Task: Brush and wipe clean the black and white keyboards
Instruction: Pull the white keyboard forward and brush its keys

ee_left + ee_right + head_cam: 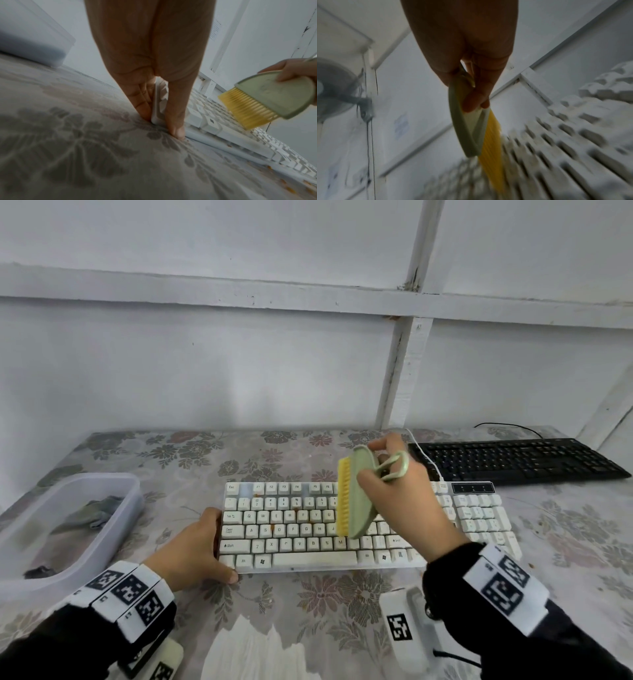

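Note:
The white keyboard lies across the middle of the table, with brown specks among its keys. My left hand grips its left end, fingers along the side and thumb at the front corner. My right hand holds a pale green brush with yellow bristles above the keyboard's middle, bristles facing left. The brush hangs just over the keys. In the right wrist view the brush is blurred above the keyboard. The black keyboard lies at the back right.
A translucent plastic tub holding a grey cloth stands at the left. A flowered cloth covers the table, with orange crumbs along the white keyboard's front. White wall right behind the table. A white cable runs between the keyboards.

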The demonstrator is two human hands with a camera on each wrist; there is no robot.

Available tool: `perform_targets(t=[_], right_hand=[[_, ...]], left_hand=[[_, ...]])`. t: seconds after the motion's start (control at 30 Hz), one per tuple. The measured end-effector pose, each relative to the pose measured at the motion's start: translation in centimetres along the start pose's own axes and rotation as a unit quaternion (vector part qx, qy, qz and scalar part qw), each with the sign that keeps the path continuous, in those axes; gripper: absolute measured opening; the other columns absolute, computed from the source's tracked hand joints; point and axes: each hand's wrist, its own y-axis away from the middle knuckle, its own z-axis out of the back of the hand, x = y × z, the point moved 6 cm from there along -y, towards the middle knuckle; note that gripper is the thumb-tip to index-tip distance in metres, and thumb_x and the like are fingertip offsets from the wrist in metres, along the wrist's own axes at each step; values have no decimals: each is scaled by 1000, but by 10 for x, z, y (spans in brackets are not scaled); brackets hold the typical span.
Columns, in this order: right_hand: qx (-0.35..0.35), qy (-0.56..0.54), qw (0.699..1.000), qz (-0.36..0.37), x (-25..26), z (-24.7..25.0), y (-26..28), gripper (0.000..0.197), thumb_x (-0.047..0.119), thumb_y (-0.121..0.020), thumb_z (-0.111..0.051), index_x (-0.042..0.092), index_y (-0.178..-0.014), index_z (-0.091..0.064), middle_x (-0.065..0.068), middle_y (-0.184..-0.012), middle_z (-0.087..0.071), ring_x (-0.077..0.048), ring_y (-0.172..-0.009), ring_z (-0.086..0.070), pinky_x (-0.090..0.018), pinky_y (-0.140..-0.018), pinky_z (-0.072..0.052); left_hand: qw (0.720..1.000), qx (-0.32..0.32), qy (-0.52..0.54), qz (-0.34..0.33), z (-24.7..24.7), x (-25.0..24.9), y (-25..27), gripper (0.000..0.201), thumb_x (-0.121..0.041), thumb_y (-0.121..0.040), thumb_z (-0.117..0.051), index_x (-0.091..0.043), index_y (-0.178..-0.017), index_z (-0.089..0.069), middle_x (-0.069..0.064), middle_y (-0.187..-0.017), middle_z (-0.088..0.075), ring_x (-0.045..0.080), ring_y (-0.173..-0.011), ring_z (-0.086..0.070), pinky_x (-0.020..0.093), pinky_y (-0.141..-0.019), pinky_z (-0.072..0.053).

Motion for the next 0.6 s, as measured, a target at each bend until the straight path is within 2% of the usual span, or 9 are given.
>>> perform_targets(t=[0.2,0.27,0.33,0.4,0.47,0.6], right_hand=[[89,14,996,-5,-16,-28,34,12,7,-90,-51,15,-93,-43,3,-61,-52,-2,-42,-48,-13,-37,-32],[115,15,993,-19,-22,-28,46,10,9,-88,-51,14,-93,-44,0,-60,-50,-7,-42,-39,-15,-39,-29],[133,22,990,-28,-20,-23,50,8,12,-88,-52,16,-92,-46,-6,-63,-53,-6,-45,-37,-16,-40,-29],[125,22,992,-24,-11,-15,45,6,15,-88,-52,17,-92,-48,-12,-73,-61,-8,-49,-41,-16,-40,-30],[91,10,996,-5,-1,-7,31,9,14,-86,-53,16,-95,-50,-13,-79,-64,-9,-50,-43,-18,-40,-31],[16,-4,999,27,11,-9,1,19,6,-85,-53,12,-102,-49,-8,-75,-62,-5,-48,-46,-14,-37,-33]], left_hand=[[1000,-3,-6,3,0,-1,1,89,-17,-60,-86,-17,-129,-30,-21,-94,-47,3,-91,-48,6,-61,-37],[1000,-2,-4,5,0,-1,1,89,-16,-60,-86,-16,-129,-30,-19,-96,-48,4,-92,-49,7,-62,-37],[1000,-1,-1,7,0,-1,2,89,-16,-60,-86,-17,-129,-30,-20,-95,-49,2,-90,-49,8,-62,-37],[1000,-1,0,10,0,-1,2,88,-15,-61,-85,-18,-128,-30,-20,-94,-49,0,-86,-49,8,-61,-37],[1000,-1,-5,10,0,-2,3,87,-16,-61,-85,-17,-128,-30,-19,-95,-49,0,-87,-49,8,-60,-38],[1000,-3,-7,11,1,-4,4,87,-16,-62,-84,-17,-129,-29,-22,-90,-47,-3,-81,-47,8,-59,-36]])
